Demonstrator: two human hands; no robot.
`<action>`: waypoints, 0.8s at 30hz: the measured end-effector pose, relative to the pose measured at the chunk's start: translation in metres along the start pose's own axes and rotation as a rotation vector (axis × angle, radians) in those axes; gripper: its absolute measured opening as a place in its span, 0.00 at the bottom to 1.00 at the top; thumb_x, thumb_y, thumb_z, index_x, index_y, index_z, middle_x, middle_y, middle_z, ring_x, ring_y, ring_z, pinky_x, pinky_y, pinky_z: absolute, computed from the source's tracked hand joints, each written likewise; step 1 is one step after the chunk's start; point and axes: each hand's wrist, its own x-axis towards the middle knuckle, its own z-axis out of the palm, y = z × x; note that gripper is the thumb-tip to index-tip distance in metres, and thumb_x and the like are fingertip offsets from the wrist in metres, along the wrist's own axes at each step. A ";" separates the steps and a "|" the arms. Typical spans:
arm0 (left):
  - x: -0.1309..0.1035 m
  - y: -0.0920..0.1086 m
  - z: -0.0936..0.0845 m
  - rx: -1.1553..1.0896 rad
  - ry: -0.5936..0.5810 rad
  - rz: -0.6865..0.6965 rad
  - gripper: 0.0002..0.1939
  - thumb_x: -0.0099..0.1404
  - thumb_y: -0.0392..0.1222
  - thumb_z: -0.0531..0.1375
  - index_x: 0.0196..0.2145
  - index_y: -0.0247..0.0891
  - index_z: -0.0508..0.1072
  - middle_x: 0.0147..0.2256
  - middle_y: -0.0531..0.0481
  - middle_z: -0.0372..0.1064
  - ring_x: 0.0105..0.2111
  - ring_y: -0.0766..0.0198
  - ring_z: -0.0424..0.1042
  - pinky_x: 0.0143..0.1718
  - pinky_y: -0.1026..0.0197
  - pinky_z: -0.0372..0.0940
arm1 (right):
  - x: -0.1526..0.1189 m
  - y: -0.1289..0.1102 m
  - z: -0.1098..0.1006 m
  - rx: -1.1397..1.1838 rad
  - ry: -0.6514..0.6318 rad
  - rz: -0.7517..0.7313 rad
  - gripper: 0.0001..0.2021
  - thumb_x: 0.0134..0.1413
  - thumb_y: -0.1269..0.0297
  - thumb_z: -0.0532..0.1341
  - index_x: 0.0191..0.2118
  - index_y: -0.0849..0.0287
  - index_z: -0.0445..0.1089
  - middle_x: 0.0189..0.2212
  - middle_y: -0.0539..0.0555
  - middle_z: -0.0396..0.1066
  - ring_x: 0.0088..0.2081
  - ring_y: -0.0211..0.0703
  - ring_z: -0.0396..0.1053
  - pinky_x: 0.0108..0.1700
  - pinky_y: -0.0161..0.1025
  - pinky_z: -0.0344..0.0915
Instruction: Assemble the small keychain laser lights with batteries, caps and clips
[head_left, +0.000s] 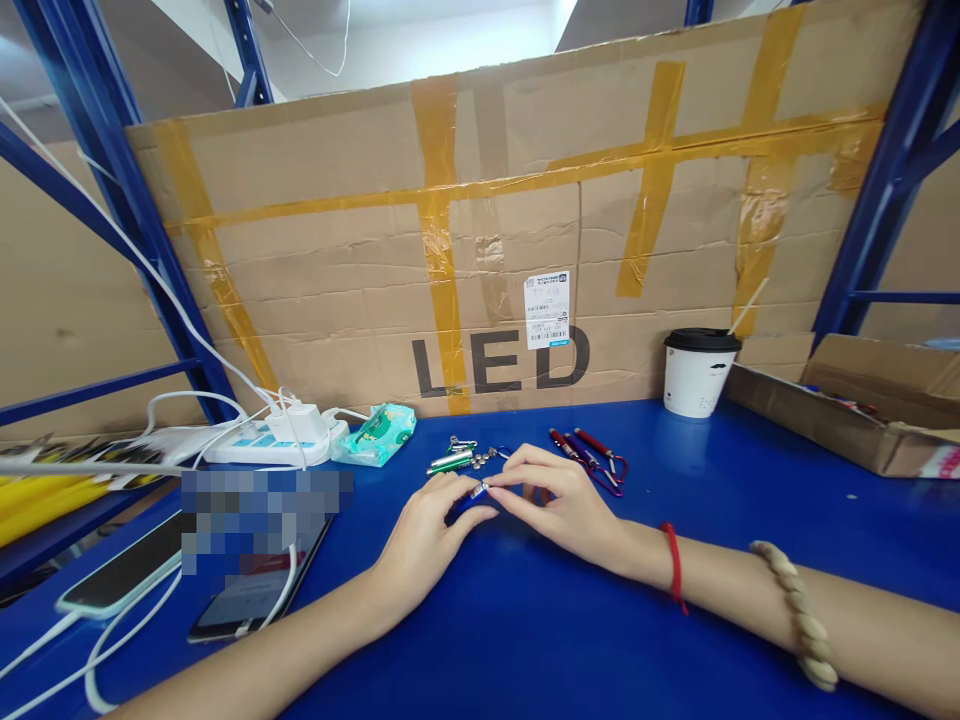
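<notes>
Just above the smooth blue tabletop (570, 630), between my two hands, sits the small, slim blue cylinder with a shiny silver end (478, 491), and it's tilted, silver end up and to the right! My left hand (431, 525) has it, thumb below, fingers above, a narrow grip that covers most of the blue body. Over comes the curve of my right hand (559, 500), thumb and index fingertip close together at the silver end; whether they're pinching it, I can't tell. Pale marks show near that end, too small to read.

Now the lettering: big black capitals, "LED", across the brown cardboard panel (360, 290) behind. Overlapping the D, a white paper label (548, 310) carries barcodes and fine dark print, illegible from my seat, plus a blue patch at its lower corner. Off right, the white paper cup with a black lid (696, 378) wears little dark marks, unreadable too!
</notes>
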 end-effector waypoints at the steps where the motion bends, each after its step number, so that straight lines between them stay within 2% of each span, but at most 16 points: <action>1: 0.000 0.000 0.000 -0.005 0.000 0.010 0.08 0.65 0.42 0.55 0.39 0.42 0.73 0.38 0.49 0.73 0.40 0.57 0.69 0.43 0.58 0.63 | 0.000 0.001 0.000 0.001 0.001 0.010 0.09 0.57 0.62 0.58 0.36 0.59 0.74 0.30 0.53 0.69 0.28 0.35 0.68 0.30 0.33 0.67; 5: 0.001 0.000 0.001 -0.019 -0.024 0.027 0.10 0.66 0.38 0.53 0.42 0.42 0.73 0.41 0.49 0.73 0.43 0.58 0.68 0.46 0.57 0.62 | -0.001 0.002 0.001 0.025 -0.012 0.041 0.09 0.56 0.62 0.58 0.35 0.59 0.74 0.29 0.53 0.68 0.23 0.32 0.65 0.23 0.30 0.64; 15: 0.001 0.002 0.001 -0.004 -0.061 0.020 0.09 0.66 0.40 0.52 0.38 0.41 0.72 0.37 0.50 0.73 0.38 0.58 0.69 0.43 0.57 0.64 | 0.000 0.001 0.000 0.032 -0.047 0.081 0.08 0.55 0.62 0.59 0.32 0.59 0.72 0.28 0.52 0.67 0.22 0.31 0.63 0.23 0.31 0.63; 20: 0.002 0.000 0.001 0.004 -0.062 0.023 0.09 0.66 0.39 0.52 0.37 0.40 0.72 0.36 0.49 0.72 0.37 0.59 0.69 0.42 0.58 0.64 | -0.001 0.002 0.000 0.047 -0.099 0.065 0.06 0.53 0.64 0.60 0.34 0.59 0.72 0.30 0.52 0.68 0.21 0.30 0.62 0.23 0.30 0.63; 24: 0.001 0.000 0.002 0.002 -0.074 0.004 0.09 0.66 0.38 0.51 0.39 0.40 0.71 0.38 0.49 0.72 0.39 0.58 0.68 0.42 0.58 0.63 | -0.003 0.003 0.001 0.035 -0.087 0.035 0.07 0.53 0.64 0.60 0.36 0.59 0.73 0.31 0.52 0.68 0.21 0.30 0.62 0.24 0.30 0.63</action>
